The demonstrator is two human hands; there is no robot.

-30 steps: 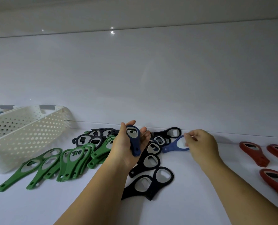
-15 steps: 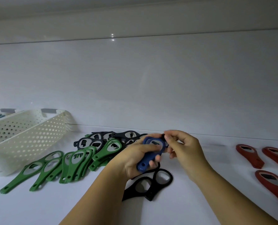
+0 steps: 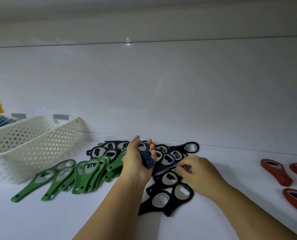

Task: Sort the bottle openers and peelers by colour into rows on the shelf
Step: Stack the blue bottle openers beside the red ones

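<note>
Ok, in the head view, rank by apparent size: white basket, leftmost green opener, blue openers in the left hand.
Largest: white basket.
Then leftmost green opener.
Smallest: blue openers, though the left hand hides part of them.

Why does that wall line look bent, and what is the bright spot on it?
Head view: the wide-angle lens bows the glossy white back wall's seam; the bright spot is glare, probably from an unseen light; dim, even lighting swallows detail on the black plastic bottle openers and the dark blue bottle openers in the left hand.
</note>
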